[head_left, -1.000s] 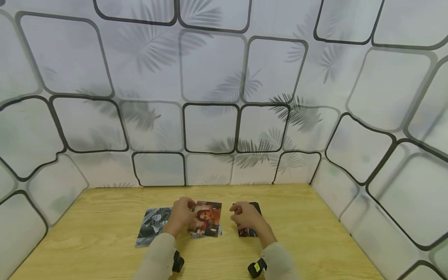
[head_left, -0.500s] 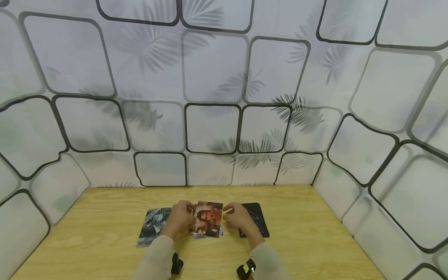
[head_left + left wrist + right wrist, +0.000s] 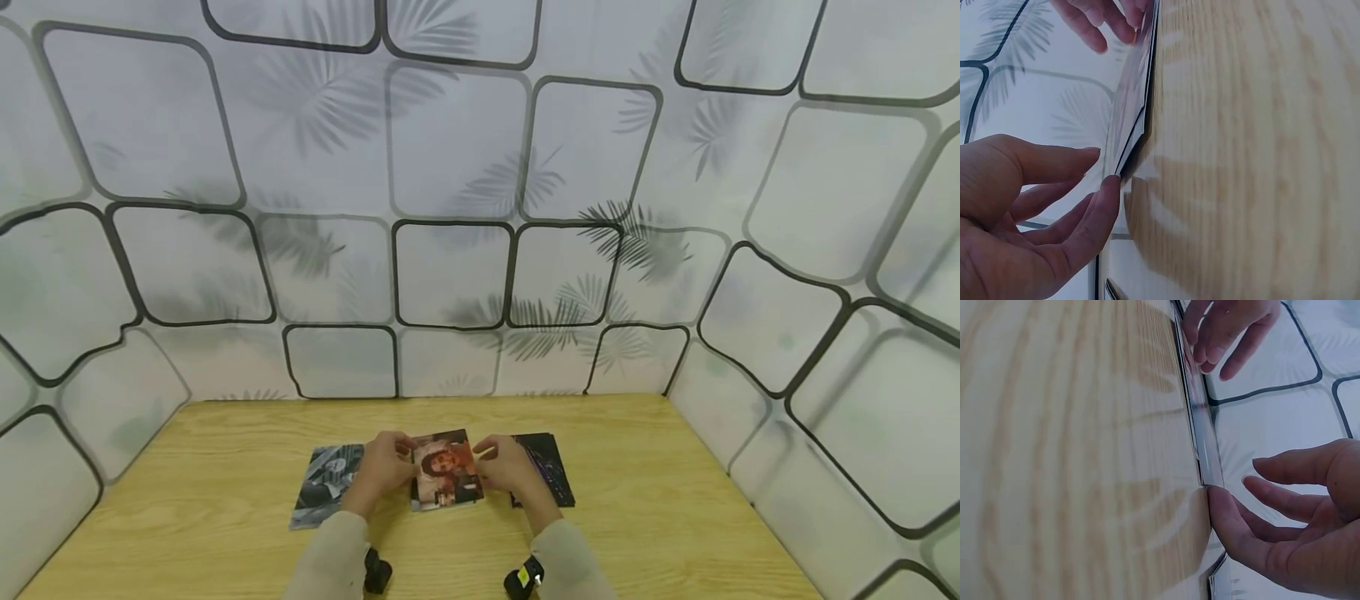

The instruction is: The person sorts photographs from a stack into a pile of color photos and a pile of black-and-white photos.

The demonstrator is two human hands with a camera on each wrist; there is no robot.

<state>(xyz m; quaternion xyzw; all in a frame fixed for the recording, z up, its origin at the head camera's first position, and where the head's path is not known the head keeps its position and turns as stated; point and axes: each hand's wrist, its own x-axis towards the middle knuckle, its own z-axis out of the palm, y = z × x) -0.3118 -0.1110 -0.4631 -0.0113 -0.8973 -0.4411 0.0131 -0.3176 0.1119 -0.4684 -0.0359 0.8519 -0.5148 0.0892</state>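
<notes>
A small stack of photo cards, topped by a reddish-brown portrait, lies in the middle of the tabletop in the head view. My left hand touches its left edge. On the opposite side, my right hand has its fingertips at the right edge. Seen edge-on in the left wrist view, the stack shows slightly uneven layers, with one fingertip of the left hand at its corner and the thumb held apart. The right wrist view shows a fingertip of the right hand against the stack's near end.
Left of the middle stack lies a black-and-white pile of photos, partly behind the left hand. A dark pile of photos lies to the right, partly covered by the right hand. The wooden table meets patterned curtain walls.
My right hand has moved left, from over the dark pile to the middle stack's right edge. The top portrait has turned slightly counter-clockwise. My left hand stays nearly in place.
</notes>
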